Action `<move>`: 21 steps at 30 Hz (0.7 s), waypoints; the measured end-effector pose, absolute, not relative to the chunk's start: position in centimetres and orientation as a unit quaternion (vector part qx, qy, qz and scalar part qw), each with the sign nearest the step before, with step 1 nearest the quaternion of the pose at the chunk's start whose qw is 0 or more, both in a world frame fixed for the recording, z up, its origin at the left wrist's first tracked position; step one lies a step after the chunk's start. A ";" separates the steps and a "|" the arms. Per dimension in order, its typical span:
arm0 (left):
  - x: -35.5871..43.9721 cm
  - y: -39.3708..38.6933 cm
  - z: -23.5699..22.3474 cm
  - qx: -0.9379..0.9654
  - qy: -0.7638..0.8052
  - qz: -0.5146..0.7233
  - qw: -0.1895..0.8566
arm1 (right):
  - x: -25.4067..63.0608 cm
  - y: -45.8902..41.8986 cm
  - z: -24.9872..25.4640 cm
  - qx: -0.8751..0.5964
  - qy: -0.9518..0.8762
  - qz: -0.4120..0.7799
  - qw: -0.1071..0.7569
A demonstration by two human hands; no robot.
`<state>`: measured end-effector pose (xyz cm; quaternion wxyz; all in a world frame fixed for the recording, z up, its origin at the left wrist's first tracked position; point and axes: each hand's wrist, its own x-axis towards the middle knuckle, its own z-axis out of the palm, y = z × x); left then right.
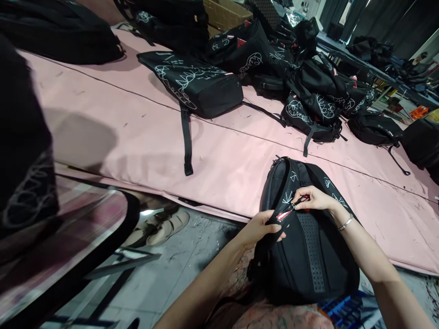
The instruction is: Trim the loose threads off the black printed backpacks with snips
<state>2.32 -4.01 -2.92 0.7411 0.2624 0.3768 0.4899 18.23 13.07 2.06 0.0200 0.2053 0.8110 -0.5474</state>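
A black backpack (334, 256) with white scribbled lines leans against the edge of the pink table, its padded back side facing me. My left hand (262, 227) is closed around one of its shoulder straps, thumb on top, just below a small red and white label (284, 215). In my right hand (316, 199) is a small pair of black thread snips (301, 200) with a red spot. Their tips point down to the left, close to the upper end of the label; whether they touch it I cannot tell.
On the pink table (144, 132) lie another black backpack (219, 93), its strap hanging toward me, and a pile of similar bags (318, 91) at the right. A cardboard box (226, 16) stands behind. Sandals (168, 228) are under the table, near a plaid-covered surface (99, 210).
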 end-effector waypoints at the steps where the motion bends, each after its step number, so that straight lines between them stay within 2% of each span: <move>1: 2.3 -4.0 -2.7 0.263 0.380 0.487 0.741 | 18.2 13.0 2.1 0.201 0.814 -0.545 0.023; 15: 2.7 -3.8 -2.3 0.286 0.408 0.481 0.722 | 16.9 11.4 3.4 0.134 0.867 -0.479 0.023; 17: 2.5 -3.8 -2.5 0.272 0.391 0.490 0.730 | 17.1 11.4 2.8 0.156 0.847 -0.508 -0.016; 21: 1.7 -4.0 -2.9 0.236 0.343 0.518 0.747 | 18.3 12.5 1.1 0.223 0.830 -0.474 -0.190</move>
